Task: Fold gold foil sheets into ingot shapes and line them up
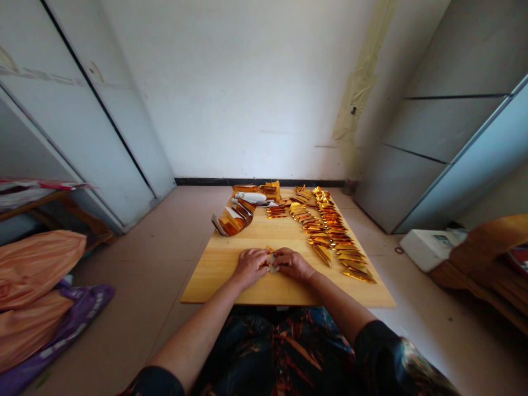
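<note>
Both hands meet over the near part of a wooden board (223, 269). Between them lies a small piece of gold foil paper (273, 265), its pale side partly showing and much of it hidden by fingers. My left hand (252, 265) is closed on its left edge, fingers curled. From the other side my right hand (293, 264) grips it with bent fingers. Right of the hands, folded gold foil pieces (336, 223) run in overlapping rows. At the far left of the board are stacked foil sheets (234, 218), bent and leaning.
A white object (248, 197) rests among more foil at the board's back. The white wall (247, 99) stands beyond, with grey cabinets (78, 104) left and a grey fridge-like unit (429, 126) right. Orange and purple bags (41, 280) lie left; a white box (429, 248) is right.
</note>
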### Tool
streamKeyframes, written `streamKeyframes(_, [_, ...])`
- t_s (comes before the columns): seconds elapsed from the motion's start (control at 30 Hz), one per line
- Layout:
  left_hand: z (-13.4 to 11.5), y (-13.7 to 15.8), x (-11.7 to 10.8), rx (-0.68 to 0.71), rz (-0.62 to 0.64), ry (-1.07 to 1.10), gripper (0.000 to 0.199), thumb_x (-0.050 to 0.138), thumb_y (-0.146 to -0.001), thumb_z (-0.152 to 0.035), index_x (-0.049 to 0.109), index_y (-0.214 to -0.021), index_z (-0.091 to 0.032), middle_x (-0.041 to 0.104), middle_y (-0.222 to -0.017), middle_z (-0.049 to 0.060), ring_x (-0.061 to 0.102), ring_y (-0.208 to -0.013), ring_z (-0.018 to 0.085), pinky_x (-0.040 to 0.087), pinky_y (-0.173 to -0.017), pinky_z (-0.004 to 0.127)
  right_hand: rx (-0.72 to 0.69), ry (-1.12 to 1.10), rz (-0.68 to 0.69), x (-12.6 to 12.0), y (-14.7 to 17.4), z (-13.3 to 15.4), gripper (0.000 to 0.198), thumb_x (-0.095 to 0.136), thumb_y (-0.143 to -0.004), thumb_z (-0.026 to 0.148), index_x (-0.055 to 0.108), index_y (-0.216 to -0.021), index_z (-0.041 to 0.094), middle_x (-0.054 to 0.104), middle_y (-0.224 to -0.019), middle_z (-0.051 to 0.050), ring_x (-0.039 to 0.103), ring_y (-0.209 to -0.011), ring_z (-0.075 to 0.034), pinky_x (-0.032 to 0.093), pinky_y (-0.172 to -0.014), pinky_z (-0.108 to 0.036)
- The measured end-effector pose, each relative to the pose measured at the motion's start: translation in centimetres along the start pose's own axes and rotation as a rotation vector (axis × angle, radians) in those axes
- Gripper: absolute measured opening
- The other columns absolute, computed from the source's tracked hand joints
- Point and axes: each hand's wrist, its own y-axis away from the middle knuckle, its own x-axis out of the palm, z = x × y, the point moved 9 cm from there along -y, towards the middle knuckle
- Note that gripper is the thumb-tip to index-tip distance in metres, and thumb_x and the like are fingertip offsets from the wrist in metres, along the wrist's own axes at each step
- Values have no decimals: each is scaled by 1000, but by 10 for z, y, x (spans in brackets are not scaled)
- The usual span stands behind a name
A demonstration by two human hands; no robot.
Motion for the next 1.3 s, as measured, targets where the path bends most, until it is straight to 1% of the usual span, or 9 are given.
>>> streamKeyframes(0.13, [1, -1, 1, 0, -6, 9, 8, 62, -77, -28, 63, -85, -27, 59, -126, -3, 48, -117, 21, 30, -100, 42, 14, -17, 65, 0, -3, -1, 12, 64, -82, 23, 73, -88, 20, 62, -101, -7, 61, -93, -15, 48, -83, -26])
streamKeyframes(0.23, [2, -1, 2, -3, 1, 11, 9, 63, -77, -28, 63, -86, -27, 59, -126, -3, 47, -117, 21, 30, -100, 41, 66, 7, 117, 3, -7, -4, 10, 64, -82, 23, 73, -86, 21, 62, -94, -4, 61, -87, -13, 48, -79, -24])
streamKeyframes(0.37, [2, -1, 1, -7, -2, 8, 11, 63, -77, -27, 63, -88, -27, 60, -125, -2, 48, -117, 21, 31, -100, 41, 199, 91, 144, 3, -16, -6, 7, 68, -78, 23, 73, -83, 21, 61, -88, -1, 59, -80, -12, 45, -72, -20])
streamKeyframes(0.5, [1, 0, 0, 0, -10, 5, 11, 63, -76, -27, 62, -88, -27, 60, -125, -2, 48, -117, 21, 31, -99, 41, 356, 155, 179, 2, -20, -7, 7, 70, -75, 23, 74, -80, 21, 61, -87, 0, 58, -76, -11, 42, -65, -18])
streamKeyframes(0.67, [2, -1, 2, 3, -9, 4, 12, 64, -76, -26, 62, -87, -27, 60, -125, -2, 49, -117, 22, 32, -99, 42, 487, 235, 199, 0, -22, -6, 11, 68, -75, 28, 73, -78, 19, 62, -87, -2, 59, -74, -12, 41, -63, -20])
streamKeyframes(0.8, [3, -1, 3, 5, -10, -4, 13, 64, -76, -26, 62, -89, -27, 60, -126, -1, 48, -118, 22, 31, -101, 42, 517, 307, 193, 1, -21, -5, 11, 69, -74, 28, 72, -79, 19, 63, -87, -3, 59, -75, -13, 41, -64, -20])
streamKeyframes(0.93, [3, -1, 4, 3, -16, -4, 14, 63, -76, -25, 62, -90, -27, 60, -125, -1, 48, -118, 22, 32, -100, 42, 530, 351, 165, 0, -19, 0, 13, 65, -78, 28, 71, -81, 18, 63, -90, -5, 60, -76, -14, 41, -64, -21])
streamKeyframes(1.17, [1, 1, 3, 28, -19, -14, 15, 62, -78, -25, 62, -92, -28, 59, -127, -2, 46, -119, 22, 31, -101, 42, 637, 375, 112, -1, -14, 4, 14, 60, -80, 26, 70, -83, 17, 62, -92, -7, 60, -78, -15, 41, -65, -22])
streamKeyframes(1.3, [1, 1, 4, 25, -11, -19, 13, 62, -78, -26, 63, -91, -29, 58, -128, -3, 46, -119, 22, 30, -101, 43, 631, 338, 93, -1, -13, 2, 16, 59, -82, 29, 70, -81, 17, 62, -92, -7, 60, -78, -15, 42, -66, -22])
